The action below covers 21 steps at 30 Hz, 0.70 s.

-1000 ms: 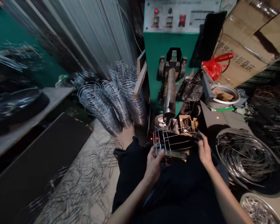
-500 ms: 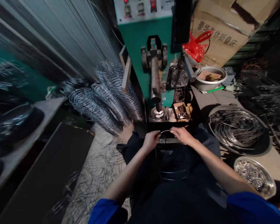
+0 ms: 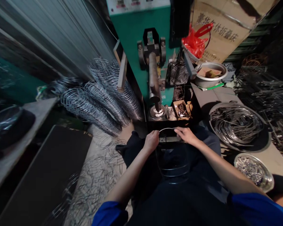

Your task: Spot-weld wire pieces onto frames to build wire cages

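Your left hand (image 3: 152,141) and right hand (image 3: 186,135) each pinch one side of a thin wire hoop (image 3: 168,129), fingers closed around it, holding it level just in front of the lower electrode (image 3: 157,112) of the green welding machine (image 3: 141,40). The hoop looks to be the top ring of a wire basket frame (image 3: 173,163) that hangs down between your knees; its lower rings show faintly against the dark cloth.

As a judgement, the frame has its rings and uprights in place but sits clear of the electrode, so whatever joint is meant for the welder is not yet under the horn (image 3: 153,77). Finished-looking stacks of wire rings (image 3: 103,97) lean at the machine's left side. A pan of coiled wire (image 3: 237,124) lies to your right, near a dish of small metal pieces (image 3: 253,171) at the bench's near right corner.
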{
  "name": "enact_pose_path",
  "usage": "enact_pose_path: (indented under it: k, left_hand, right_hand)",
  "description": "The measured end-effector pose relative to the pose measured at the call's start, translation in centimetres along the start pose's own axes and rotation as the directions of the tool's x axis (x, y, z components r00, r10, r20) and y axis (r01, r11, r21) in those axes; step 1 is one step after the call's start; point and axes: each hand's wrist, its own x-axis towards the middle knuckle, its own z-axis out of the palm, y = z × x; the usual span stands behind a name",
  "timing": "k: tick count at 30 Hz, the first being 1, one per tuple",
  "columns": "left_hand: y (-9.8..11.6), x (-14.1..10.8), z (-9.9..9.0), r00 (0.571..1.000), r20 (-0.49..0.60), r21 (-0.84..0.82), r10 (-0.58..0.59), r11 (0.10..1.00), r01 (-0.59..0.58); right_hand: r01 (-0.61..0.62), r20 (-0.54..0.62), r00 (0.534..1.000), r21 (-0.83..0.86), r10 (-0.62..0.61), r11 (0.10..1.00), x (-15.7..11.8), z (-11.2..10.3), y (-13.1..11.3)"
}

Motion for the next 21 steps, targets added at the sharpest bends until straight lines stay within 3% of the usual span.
enact_pose_path:
  k: [4,8,14,21]
  left_hand:
    - [0.2,-0.3,0.4,1.0,-0.018,-0.007,0.017,1.0,-0.017]
    - [0.3,0.3,-0.1,0.998,-0.054,-0.014,0.043,0.999,-0.044]
    - [0.6,1.8,-3.7,0.989,-0.104,-0.01,0.106,0.994,-0.107]
    - [1.2,3.0,-7.3,0.985,-0.116,0.051,0.13,0.991,-0.125]
  right_hand:
    - [0.098,-0.131,0.986,-0.015,-0.099,0.995,-0.7,0.8,0.0]
    - [0.127,-0.147,0.98,-0.057,-0.134,0.99,0.0,0.7,-1.1]
    - [0.168,-0.145,0.972,-0.129,-0.187,0.977,1.4,-1.3,-3.8]
    - [0.208,-0.18,0.959,-0.088,-0.221,0.974,3.0,-2.1,-6.7]
